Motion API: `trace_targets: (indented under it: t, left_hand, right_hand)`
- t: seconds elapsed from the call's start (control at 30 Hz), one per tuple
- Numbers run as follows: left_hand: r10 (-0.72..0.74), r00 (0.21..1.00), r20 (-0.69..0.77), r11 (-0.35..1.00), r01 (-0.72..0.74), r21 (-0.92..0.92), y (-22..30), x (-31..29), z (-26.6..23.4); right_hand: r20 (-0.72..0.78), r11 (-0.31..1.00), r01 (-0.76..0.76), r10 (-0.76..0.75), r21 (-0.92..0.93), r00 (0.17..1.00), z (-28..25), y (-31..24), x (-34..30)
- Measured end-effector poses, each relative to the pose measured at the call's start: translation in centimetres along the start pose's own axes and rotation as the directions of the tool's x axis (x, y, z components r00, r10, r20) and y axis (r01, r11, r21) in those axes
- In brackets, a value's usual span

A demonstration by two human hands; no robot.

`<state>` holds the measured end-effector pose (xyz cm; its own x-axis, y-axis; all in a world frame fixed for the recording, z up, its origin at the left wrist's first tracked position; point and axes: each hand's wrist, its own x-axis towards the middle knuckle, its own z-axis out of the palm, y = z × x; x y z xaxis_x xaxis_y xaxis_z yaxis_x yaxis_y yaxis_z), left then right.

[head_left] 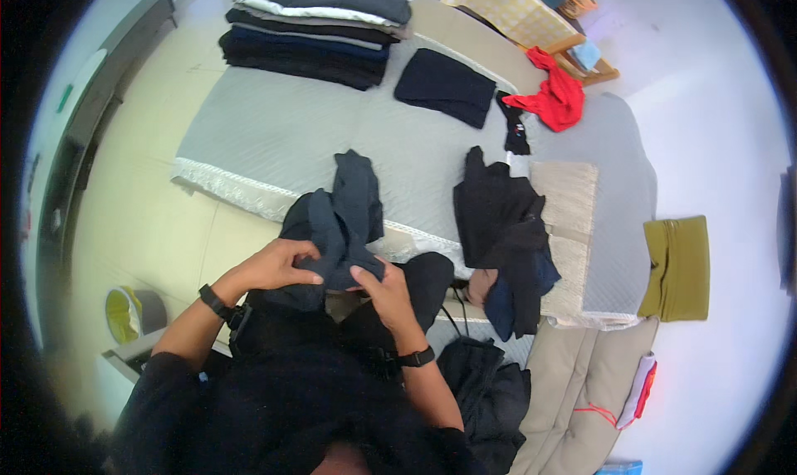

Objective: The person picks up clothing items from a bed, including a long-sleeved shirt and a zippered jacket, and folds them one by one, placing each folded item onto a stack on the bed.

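Observation:
A dark grey garment (357, 194), loosely bunched, lies across my lap and over the front edge of the covered seat. My left hand (281, 264) grips its near left side, with the thumb a little apart from the curled fingers. On its right, my right hand (385, 291) pinches the cloth, thumb on top. The fingertips of both hands are partly hidden by folds. Right of my knee lies a heap of black and navy clothes (502, 214). Farther off, a folded dark navy garment (446, 87) rests flat on the grey quilted cover (274, 135).
A tall stack of folded clothes (311, 39) stands at the far left. A red cloth (552, 93) and a small black item (515, 125) lie at the far right. An olive cushion (677, 267) is at the right, a black bag-like bundle (486, 384) beside me, a bin (133, 313) on the left floor.

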<state>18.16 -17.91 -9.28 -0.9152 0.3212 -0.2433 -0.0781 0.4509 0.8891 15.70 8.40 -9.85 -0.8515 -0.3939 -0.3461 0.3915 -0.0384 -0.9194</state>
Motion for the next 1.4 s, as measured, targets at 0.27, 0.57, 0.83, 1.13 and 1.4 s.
trace_targets:
  t: [0.27, 0.57, 0.83, 1.13, 1.4]
  left_hand:
    - [-0.027, 0.999, 0.02, 0.98, 0.031, -0.199, -1.3, -0.4, 0.2]
    - [-0.066, 0.91, -0.41, 0.829, -0.179, -0.531, -1.1, -0.7, -4.4]
    - [-0.233, 0.769, -0.595, 0.841, -0.147, -0.52, -3.3, -4.1, -12.8]
    - [-0.294, 0.93, 0.219, 0.929, 0.332, -0.162, -3.4, -5.8, -9.7]
    - [-0.202, 0.94, 0.275, 0.932, 0.099, 0.348, -4.3, -3.0, -6.1]
  right_hand:
    - [0.106, 0.996, -0.045, 0.053, -0.079, 0.993, -0.8, -0.5, -2.0]
    - [-0.465, 0.955, 0.169, -0.038, 0.242, 0.884, -5.2, -0.4, -3.9]
    - [-0.556, 0.892, 0.4, -0.228, 0.209, 0.799, -10.0, -6.4, -6.6]
    - [-0.609, 0.883, 0.447, -0.277, 0.145, 0.744, -11.8, -5.9, -6.9]
    - [-0.579, 0.823, 0.52, -0.314, 0.229, 0.752, -11.1, -7.6, -6.9]
